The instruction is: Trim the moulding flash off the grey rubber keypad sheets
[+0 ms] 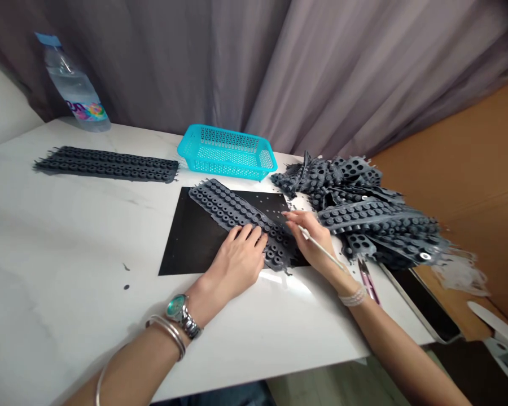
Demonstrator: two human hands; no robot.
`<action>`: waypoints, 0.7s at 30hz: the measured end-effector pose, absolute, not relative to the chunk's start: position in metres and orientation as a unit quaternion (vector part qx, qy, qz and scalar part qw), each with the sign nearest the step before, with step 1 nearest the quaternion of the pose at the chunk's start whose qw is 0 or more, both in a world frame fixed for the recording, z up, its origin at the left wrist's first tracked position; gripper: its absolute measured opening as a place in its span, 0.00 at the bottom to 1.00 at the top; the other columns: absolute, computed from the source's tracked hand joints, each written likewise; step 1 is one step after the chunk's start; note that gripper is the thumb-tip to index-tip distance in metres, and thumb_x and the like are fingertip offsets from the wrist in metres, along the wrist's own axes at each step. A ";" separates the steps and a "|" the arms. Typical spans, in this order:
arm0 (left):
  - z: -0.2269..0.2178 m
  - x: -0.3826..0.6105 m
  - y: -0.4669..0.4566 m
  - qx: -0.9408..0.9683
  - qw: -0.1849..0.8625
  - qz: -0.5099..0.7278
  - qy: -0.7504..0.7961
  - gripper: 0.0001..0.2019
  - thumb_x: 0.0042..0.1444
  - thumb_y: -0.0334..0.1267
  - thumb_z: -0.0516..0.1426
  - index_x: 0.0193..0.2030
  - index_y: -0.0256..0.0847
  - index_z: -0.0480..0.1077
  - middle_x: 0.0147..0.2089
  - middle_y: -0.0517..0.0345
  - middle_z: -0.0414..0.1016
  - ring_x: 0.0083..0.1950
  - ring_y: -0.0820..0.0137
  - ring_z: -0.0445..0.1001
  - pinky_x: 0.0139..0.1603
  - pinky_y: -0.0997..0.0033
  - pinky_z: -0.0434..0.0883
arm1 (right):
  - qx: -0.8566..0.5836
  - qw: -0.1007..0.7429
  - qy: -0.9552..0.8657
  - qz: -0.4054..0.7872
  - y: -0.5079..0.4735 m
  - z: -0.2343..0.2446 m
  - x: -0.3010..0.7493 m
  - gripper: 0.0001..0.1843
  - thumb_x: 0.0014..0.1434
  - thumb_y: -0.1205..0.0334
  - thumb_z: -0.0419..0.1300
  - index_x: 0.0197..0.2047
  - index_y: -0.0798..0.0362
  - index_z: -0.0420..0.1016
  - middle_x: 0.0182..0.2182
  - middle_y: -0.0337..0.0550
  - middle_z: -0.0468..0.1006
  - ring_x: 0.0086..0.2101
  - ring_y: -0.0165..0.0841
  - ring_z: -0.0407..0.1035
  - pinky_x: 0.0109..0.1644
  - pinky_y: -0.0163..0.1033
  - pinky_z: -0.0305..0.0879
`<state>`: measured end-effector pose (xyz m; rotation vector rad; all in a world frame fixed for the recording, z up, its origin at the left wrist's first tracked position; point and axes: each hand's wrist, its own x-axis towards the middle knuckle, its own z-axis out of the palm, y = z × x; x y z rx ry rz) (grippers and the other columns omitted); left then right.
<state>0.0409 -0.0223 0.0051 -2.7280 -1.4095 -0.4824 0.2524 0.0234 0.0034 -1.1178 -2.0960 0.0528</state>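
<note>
Your bangled left forearm (139,361) is backing your flat, open left hand (239,262), which is pinning the grey moulded rubber strip (232,214) to the black sheet (186,248) on the table (68,270) for steadiness, while your right hand (311,239) is pinching a thin white-handled pick (322,251) beside the strip.

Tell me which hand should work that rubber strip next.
Right, likely: the right hand holds a thin white stick at the grey rubber strip; the left hand pins it down.

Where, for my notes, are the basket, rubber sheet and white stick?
Turquoise basket (224,171), head view, on its perforated front wall.
Grey rubber sheet (220,210), head view, on its rings.
White stick (322,247), head view, on its shaft.
</note>
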 end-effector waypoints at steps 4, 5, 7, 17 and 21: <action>0.006 0.039 -0.023 -0.880 0.017 -0.152 -0.450 0.19 0.67 0.38 0.46 0.61 0.35 0.65 0.61 0.46 0.69 0.63 0.57 0.63 0.61 0.55 0.61 | -0.314 0.278 -0.908 -0.010 0.021 0.004 0.252 0.07 0.66 0.63 0.58 0.46 0.51 0.74 0.48 0.50 0.78 0.48 0.39 0.73 0.49 0.44 0.73; 0.006 0.039 -0.023 -0.880 0.017 -0.151 -0.450 0.20 0.67 0.38 0.46 0.61 0.35 0.64 0.61 0.46 0.69 0.63 0.57 0.63 0.61 0.55 0.61 | -0.297 0.268 -0.916 -0.032 0.022 0.003 0.252 0.07 0.66 0.63 0.58 0.46 0.52 0.74 0.48 0.51 0.79 0.48 0.40 0.73 0.48 0.45 0.73; 0.006 0.039 -0.023 -0.880 0.016 -0.151 -0.450 0.20 0.67 0.38 0.45 0.61 0.35 0.64 0.61 0.46 0.69 0.63 0.57 0.63 0.61 0.55 0.61 | -0.282 0.261 -0.921 -0.068 0.022 0.002 0.252 0.06 0.66 0.64 0.58 0.45 0.52 0.74 0.47 0.51 0.79 0.48 0.40 0.73 0.46 0.45 0.72; 0.004 0.040 -0.022 -0.878 0.009 -0.159 -0.452 0.19 0.67 0.38 0.46 0.60 0.35 0.66 0.61 0.46 0.69 0.62 0.57 0.63 0.61 0.54 0.61 | -0.223 0.237 -0.936 -0.132 0.029 -0.004 0.253 0.06 0.64 0.68 0.59 0.45 0.55 0.73 0.47 0.50 0.81 0.48 0.40 0.72 0.43 0.44 0.69; 0.004 0.040 -0.023 -0.877 0.006 -0.162 -0.452 0.19 0.67 0.37 0.46 0.60 0.34 0.66 0.61 0.46 0.69 0.61 0.56 0.64 0.61 0.54 0.61 | -0.215 0.206 -0.945 -0.136 0.028 -0.005 0.256 0.06 0.64 0.69 0.58 0.45 0.56 0.72 0.51 0.52 0.78 0.52 0.42 0.69 0.47 0.46 0.69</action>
